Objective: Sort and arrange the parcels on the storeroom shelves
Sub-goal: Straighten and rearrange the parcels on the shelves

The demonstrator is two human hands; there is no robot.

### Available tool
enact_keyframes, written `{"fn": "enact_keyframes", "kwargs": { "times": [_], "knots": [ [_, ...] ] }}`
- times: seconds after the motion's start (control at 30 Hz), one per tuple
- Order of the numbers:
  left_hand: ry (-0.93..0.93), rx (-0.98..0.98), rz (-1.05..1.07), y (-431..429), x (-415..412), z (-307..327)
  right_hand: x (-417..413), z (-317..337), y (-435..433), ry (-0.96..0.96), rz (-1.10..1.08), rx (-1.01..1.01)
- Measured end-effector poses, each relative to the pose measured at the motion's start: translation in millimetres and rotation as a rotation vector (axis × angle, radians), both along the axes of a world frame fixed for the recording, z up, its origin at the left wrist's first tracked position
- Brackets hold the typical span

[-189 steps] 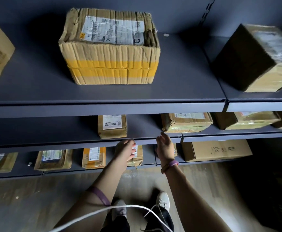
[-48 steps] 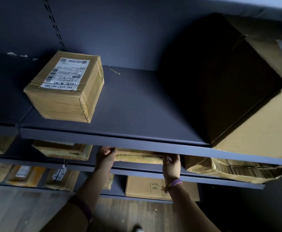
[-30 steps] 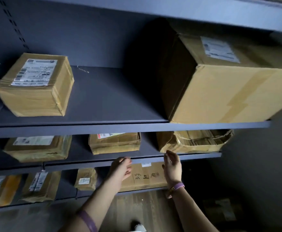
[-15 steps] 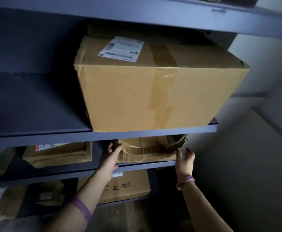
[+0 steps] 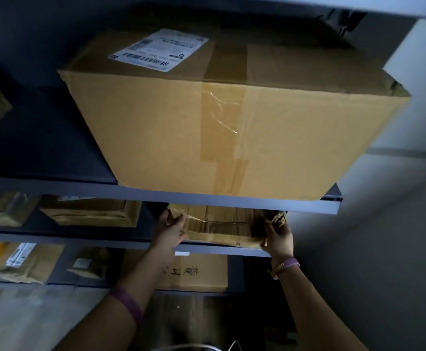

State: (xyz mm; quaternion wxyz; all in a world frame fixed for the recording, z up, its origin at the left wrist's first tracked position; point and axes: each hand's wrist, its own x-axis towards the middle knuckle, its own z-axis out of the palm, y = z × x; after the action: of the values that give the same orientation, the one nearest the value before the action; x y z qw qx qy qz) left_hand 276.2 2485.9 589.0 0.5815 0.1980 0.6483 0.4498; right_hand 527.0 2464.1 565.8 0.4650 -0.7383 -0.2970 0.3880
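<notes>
Nearest the camera, two bare forearms reach up, a purple band on the left one and a pink wristband on the right. The left hand grips the left end of a crumpled parcel, thumb on its front face. The right hand curls round the torn right corner. The parcel sits at the front lip of the middle shelf, at the shelf's right end, with open room beyond it towards the grey wall. It nearly fills the height beneath the upper shelf.

A small white tag is stuck to the middle shelf's edge; its print is too small to read. Behind the left forearm, on the lowest shelf, a flat box bears handwritten characters that I cannot read. Another parcel lies to the left on the middle shelf, apart from the held one.

Farther up, a large carton stands on the upper shelf, its front face flush with the edge, sealed with brown tape. Its white shipping label carries barcodes, the text blurred.
</notes>
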Motion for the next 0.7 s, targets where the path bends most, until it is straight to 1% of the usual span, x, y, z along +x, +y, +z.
{"fn": "enact_keyframes", "kwargs": {
  "times": [0.13,0.27,0.33,0.5,0.7],
  "knots": [
    [-0.007,0.037,-0.001,-27.8,-6.6,4.2,-7.2,4.5,-26.3,0.129,-0.073,0.002],
    [0.007,0.031,-0.020,-72.0,-22.0,7.1,-22.3,1.0,-75.7,0.172,-0.156,-0.013],
    [0.050,0.006,-0.062,-96.6,-31.0,6.9,-31.1,-1.8,-104.1,0.198,-0.189,-0.026],
    [0.135,-0.034,-0.117,-147.6,-46.2,-5.0,-47.3,-10.5,-163.0,0.205,-0.220,-0.040],
    [0.161,-0.031,-0.162,-171.6,-56.0,-12.6,-56.1,-13.9,-191.7,0.197,-0.244,-0.025]
  ]
}}
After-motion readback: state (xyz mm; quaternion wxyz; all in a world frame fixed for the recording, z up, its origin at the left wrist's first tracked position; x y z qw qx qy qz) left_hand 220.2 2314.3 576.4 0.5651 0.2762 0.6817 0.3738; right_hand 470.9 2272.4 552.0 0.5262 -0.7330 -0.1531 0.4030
